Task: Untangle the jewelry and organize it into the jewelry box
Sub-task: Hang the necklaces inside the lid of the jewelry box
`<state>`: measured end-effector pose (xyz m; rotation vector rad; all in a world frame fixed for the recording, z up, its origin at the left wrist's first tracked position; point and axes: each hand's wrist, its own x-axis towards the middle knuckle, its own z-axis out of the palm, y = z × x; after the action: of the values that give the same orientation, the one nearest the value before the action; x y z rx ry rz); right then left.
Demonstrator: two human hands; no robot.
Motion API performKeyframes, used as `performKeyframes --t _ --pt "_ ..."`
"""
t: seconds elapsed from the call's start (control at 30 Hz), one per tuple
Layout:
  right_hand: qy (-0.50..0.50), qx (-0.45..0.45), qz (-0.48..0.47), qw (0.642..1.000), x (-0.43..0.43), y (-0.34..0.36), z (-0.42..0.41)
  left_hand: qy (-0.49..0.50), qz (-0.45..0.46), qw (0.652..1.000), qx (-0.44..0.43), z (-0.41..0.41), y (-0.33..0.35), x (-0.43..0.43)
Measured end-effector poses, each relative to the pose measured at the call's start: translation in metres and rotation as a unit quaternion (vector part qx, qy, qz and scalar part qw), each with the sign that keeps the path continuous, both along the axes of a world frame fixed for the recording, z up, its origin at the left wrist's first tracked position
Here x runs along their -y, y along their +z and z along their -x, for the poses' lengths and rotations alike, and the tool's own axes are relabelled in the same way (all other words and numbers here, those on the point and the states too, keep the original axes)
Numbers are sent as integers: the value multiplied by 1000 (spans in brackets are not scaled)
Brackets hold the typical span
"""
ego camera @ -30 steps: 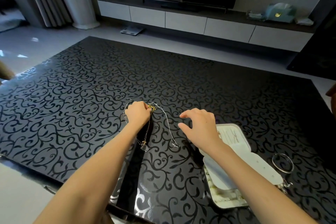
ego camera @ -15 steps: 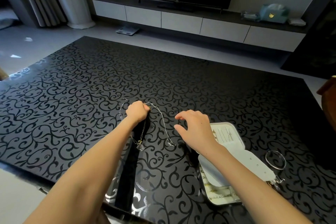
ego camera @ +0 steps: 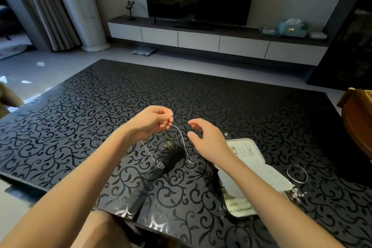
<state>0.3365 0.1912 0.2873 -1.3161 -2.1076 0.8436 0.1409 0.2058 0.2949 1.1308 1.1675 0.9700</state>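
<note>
My left hand (ego camera: 152,122) pinches a thin silver chain necklace (ego camera: 184,143) and holds it up above the black patterned table (ego camera: 80,110). One strand hangs down to a small pendant (ego camera: 160,165); the other strand ends near the table at the right. My right hand (ego camera: 205,139) hovers beside the chain, fingers spread and loosely curved, holding nothing. A small gold piece (ego camera: 168,144) lies on the table below the hands. The white jewelry box (ego camera: 259,159) stands open to the right, with jewelry in its lower tray.
A silver bangle (ego camera: 297,174) and a small silver cluster (ego camera: 297,192) lie right of the box. A tiny stud (ego camera: 226,134) sits above the box. A brown wooden object (ego camera: 358,119) is at the right edge. A TV cabinet stands beyond the table.
My left hand has risen from the table, lifting the silver chain with it. The gold piece now lies uncovered on the table. My right hand has moved up toward the chain.
</note>
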Motion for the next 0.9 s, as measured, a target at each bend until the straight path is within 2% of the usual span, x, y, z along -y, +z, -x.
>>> performKeyframes --t 0.07,0.2,0.5,0.7,0.9 --pt "10 -35 23 999 3 10 3 -51 -22 998 -17 -8 24 13" --pt "44 -140 86 985 13 28 8 -87 -60 994 -38 -21 62 34" --pt "61 -251 172 951 48 50 -28 -67 -126 986 -85 -33 103 67" --pt "41 -237 135 961 66 75 -66 -59 -125 986 -95 -36 90 80" --pt "46 -208 87 973 65 118 -80 -47 -114 992 -2 -62 70 79"
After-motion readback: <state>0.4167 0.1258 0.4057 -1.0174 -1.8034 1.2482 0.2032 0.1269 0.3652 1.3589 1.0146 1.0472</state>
